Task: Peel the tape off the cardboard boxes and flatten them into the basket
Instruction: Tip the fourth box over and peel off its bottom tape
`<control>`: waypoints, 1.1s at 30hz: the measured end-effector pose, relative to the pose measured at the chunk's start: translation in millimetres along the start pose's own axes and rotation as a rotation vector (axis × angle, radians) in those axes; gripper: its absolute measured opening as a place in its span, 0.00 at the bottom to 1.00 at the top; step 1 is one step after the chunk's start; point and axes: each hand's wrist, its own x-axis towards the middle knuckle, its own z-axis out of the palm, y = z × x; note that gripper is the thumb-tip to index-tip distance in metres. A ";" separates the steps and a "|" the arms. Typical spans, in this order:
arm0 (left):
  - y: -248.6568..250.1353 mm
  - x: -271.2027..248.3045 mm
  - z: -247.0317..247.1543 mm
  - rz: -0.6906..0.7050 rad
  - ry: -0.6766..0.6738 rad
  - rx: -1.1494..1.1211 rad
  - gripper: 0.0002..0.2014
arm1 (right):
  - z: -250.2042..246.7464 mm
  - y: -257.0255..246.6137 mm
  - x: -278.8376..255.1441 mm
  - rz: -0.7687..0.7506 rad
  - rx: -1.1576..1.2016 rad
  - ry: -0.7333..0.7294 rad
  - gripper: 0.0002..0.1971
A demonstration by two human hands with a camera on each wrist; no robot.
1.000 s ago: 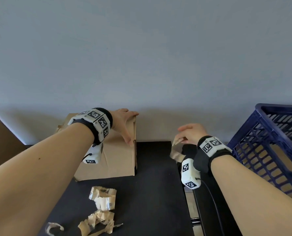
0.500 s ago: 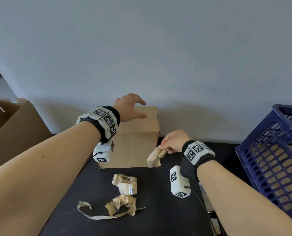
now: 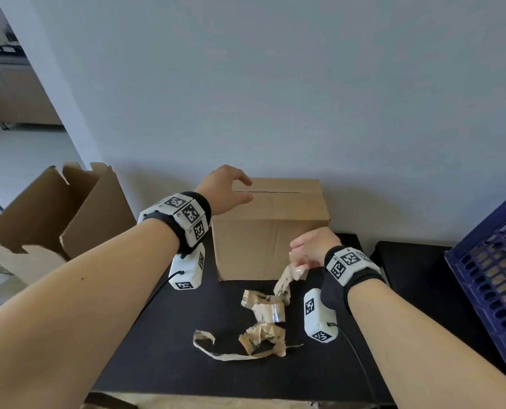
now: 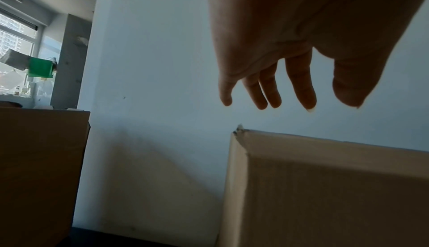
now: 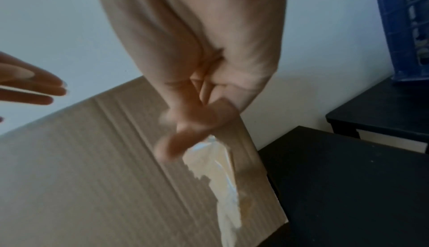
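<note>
Cardboard box stood upright at the back of the black table, against the wall; top flaps closed, a dark seam line visible along the top; box taken as the landmark for everything below. Left hand hovered over the box's top left corner, fingers spread and relaxed, gripping nothing; in the left wrist view the fingertips hung clear above the box corner, a gap showing between them. Right hand was in front of the box's lower right face, finger and thumb pinching the top end of a crumpled strip of tape; the strip dangled from the pinch toward the table; right wrist view blurred at the fingers, though the pale tape showed below them against the box face. Heap of peeled tape scraps lay on the table in front of the box, the dangling strip's lower end near or touching it, could not tell which. Blue basket sat well to the right of the box; brown cardboard was visible through its wall holes. A second open box stood to the left of the landmark box, off the table, flaps up.
</note>
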 end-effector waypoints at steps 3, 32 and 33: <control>-8.5 -2.2 -6.9 0.005 0.006 -0.028 0.15 | 2.3 -1.2 -7.5 -0.011 -0.048 0.143 0.09; -40.1 9.2 -9.6 -0.309 -0.065 -0.149 0.21 | -52.1 -34.9 -38.7 -0.039 -0.083 0.560 0.14; -39.7 10.9 -10.8 -0.335 -0.081 -0.164 0.14 | -54.8 -37.5 -33.7 -0.020 -0.116 0.499 0.13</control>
